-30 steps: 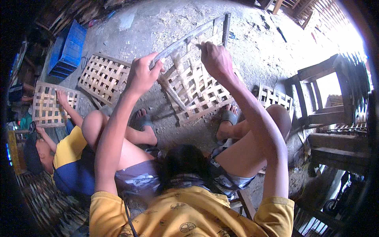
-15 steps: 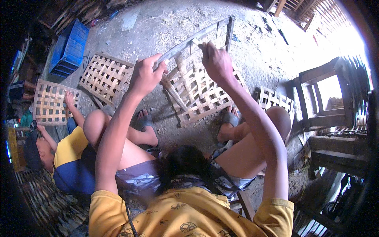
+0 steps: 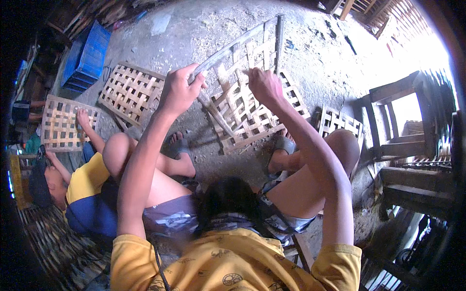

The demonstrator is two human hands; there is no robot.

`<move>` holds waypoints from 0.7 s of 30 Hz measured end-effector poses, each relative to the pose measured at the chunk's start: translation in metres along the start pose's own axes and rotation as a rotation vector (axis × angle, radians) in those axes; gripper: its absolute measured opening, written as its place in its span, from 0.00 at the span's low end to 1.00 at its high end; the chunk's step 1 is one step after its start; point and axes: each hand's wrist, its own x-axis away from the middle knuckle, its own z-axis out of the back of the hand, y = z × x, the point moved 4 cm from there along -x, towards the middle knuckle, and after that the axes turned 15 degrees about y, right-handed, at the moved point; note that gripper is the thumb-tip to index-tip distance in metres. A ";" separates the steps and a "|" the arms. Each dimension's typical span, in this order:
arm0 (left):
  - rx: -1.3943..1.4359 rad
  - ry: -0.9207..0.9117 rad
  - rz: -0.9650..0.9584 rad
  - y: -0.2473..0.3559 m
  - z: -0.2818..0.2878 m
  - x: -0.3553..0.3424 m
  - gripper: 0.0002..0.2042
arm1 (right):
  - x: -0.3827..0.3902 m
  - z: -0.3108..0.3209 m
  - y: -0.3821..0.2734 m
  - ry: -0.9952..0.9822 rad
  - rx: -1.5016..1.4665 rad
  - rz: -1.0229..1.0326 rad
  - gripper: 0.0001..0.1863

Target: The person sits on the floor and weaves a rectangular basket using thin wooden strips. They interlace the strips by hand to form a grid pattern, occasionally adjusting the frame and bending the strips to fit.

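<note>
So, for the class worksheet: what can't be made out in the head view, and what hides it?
All in the head view:
Right hand: what its fingertips hold, if anything; its own knuckles cover them.
Left hand: its curled fingers at the wooden frame, behind the hand's back.
Small woven panel: its near part, behind the right knee.
Upper-right background: washed out by glare.

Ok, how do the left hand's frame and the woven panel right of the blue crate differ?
The left hand grips the frame; no hand holds the woven panel. The frame's gripped bar looks grey, the panel's border browner. The frame's far end has wider gaps than the panel. Both have crossing strips.
</note>
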 end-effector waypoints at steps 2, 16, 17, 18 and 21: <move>-0.015 0.008 0.008 -0.006 0.008 0.001 0.11 | 0.004 0.003 -0.011 0.012 -0.039 -0.014 0.21; -0.048 -0.002 -0.010 -0.008 0.013 0.003 0.12 | -0.002 0.028 -0.029 0.060 -0.154 -0.084 0.22; -0.046 0.001 -0.013 -0.007 0.012 0.004 0.12 | -0.007 0.039 -0.034 0.227 -0.205 -0.034 0.21; -0.051 0.001 -0.007 -0.008 0.013 0.003 0.13 | -0.011 0.046 -0.033 0.251 -0.248 -0.045 0.19; 0.005 0.017 -0.111 -0.004 0.005 0.000 0.10 | -0.004 0.040 -0.031 0.298 -0.239 -0.029 0.18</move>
